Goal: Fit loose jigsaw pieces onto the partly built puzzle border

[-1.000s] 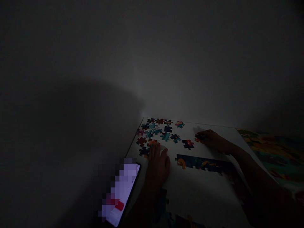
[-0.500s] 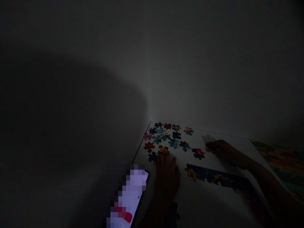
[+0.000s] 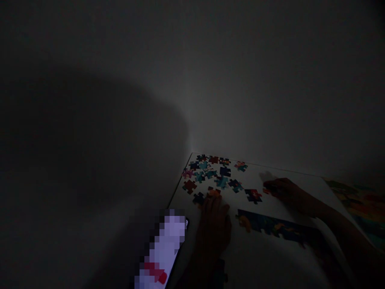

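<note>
On a white tabletop (image 3: 195,216), my left hand (image 3: 214,224) lies palm down with its fingers stretched out, the fingertips touching an orange and dark puzzle piece (image 3: 214,192). A dark blue puzzle piece (image 3: 198,199) sits just left of those fingertips. Farther right, my right hand (image 3: 284,190) pinches a puzzle piece (image 3: 266,190) with some orange-red on it; the fingers cover much of it. A blue and red puzzle piece (image 3: 253,195) rests just left of my right hand. Below runs a joined strip of the puzzle (image 3: 267,224), its right end lost in the dark near my right forearm.
Several loose puzzle pieces (image 3: 221,182) are spread at the table's far left corner. A lit phone (image 3: 170,237) stands at the left edge. A colourful picture sheet (image 3: 357,200) lies at the right. Walls (image 3: 255,100) meet behind the table; the light is dim.
My left fingers have shifted slightly right, and the orange piece under them has moved right too. The dark blue piece beside it also sits farther right. My right hand keeps its pinch, nearly still.
</note>
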A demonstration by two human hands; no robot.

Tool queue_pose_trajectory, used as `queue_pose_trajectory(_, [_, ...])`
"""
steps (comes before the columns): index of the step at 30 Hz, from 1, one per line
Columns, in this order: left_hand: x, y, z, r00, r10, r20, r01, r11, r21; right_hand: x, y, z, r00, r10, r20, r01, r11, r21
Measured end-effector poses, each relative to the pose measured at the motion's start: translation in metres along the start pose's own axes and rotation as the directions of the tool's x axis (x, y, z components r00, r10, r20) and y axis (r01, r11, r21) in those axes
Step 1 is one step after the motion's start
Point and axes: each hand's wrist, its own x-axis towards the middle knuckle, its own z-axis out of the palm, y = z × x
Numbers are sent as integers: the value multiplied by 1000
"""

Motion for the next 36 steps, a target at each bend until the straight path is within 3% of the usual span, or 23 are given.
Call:
queue_pose_trajectory(11, [4, -4, -1, 998, 36, -49, -36, 999, -8, 0, -39, -9, 999, 20, 39, -17, 995, -96])
queue_pose_trajectory(22, [4, -4, 1, 998, 28, -58, -28, 1000, 6, 6, -56, 5, 999, -30, 41, 37, 985, -169])
queue_pose_trajectory(27, [5, -3, 0, 999, 27, -44, -27, 1000, 9, 29, -78, 19, 997, -54, 61, 61, 991, -122])
queue_pose_trajectory(36, [5, -12, 2, 996, 86, -13, -86, 996, 32, 94, -95, 48, 970, -240, 28, 241, 949, -205])
